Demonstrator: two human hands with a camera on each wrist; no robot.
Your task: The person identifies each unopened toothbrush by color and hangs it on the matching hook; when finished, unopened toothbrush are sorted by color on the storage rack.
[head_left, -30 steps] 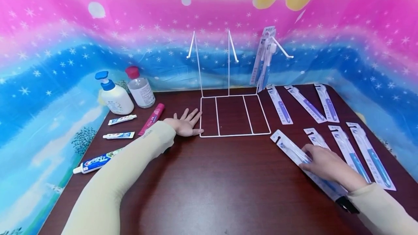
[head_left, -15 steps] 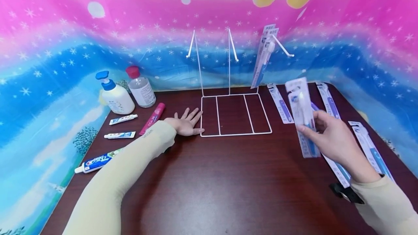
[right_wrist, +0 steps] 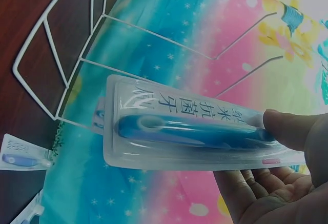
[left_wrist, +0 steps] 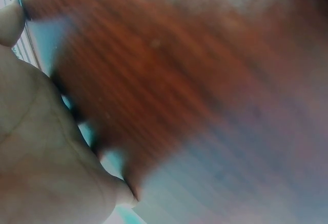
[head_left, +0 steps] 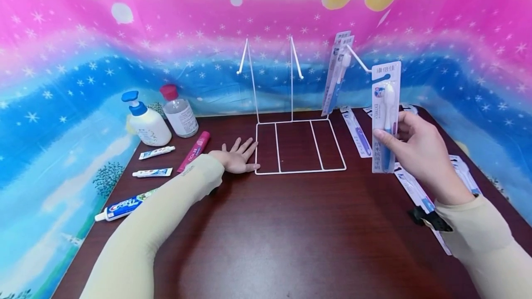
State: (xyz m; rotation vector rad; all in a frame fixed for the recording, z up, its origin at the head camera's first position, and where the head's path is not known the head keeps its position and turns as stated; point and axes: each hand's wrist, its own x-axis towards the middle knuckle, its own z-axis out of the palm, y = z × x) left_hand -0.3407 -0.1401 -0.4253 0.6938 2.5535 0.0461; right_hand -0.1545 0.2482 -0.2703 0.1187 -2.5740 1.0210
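My right hand (head_left: 424, 153) pinches a packaged blue toothbrush (head_left: 385, 119) between thumb and fingers, upright above the table. The slot in the top of its card is close to the tip of the right prong of a white wire rack (head_left: 299, 171). In the right wrist view the blue handle shows through the clear blister pack (right_wrist: 195, 131). Two packaged toothbrushes (head_left: 337, 77) hang on that right prong. My left hand (head_left: 237, 157) lies with fingers spread at the left edge of the rack's base, touching the wire. The left wrist view shows its palm (left_wrist: 46, 142) beside blurred wood.
Packaged toothbrushes lie on the right, including a purple one (head_left: 356, 133) and blue ones (head_left: 420, 193), partly behind my right arm. On the left are a pump bottle (head_left: 150, 123), a red-capped bottle (head_left: 180, 116), a pink tube (head_left: 194, 151) and several toothpaste tubes (head_left: 124, 206).
My right hand has picked the packaged toothbrush off the table, raised it and turned it upright, near the right prong. The left hand has stayed put.
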